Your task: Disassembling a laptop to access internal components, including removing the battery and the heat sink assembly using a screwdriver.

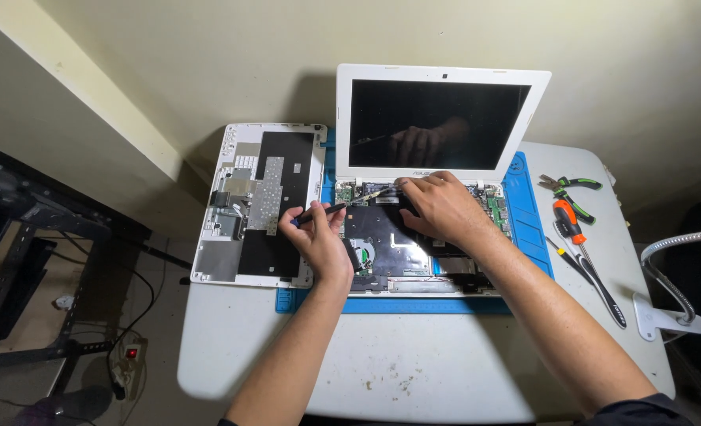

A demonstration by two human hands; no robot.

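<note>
Fingers (307,217) of the left hand (316,237) are pinching a thin black tool (323,211) over the opened white laptop (421,221).

Its tip is pointing toward two o'clock, at the exposed circuit board (349,193) near the hinge, while the right hand (441,207) is resting curled, palm down, on the laptop's bared insides at about three o'clock of the left hand, grasping nothing that shows. The laptop is sitting on a blue mat (530,213) on a white table (414,371), screen (437,122) upright. A removed keyboard cover (260,201) is lying face down at nine o'clock of the laptop; a screwdriver (583,256) and pliers (571,193) are lying at three o'clock.
</note>
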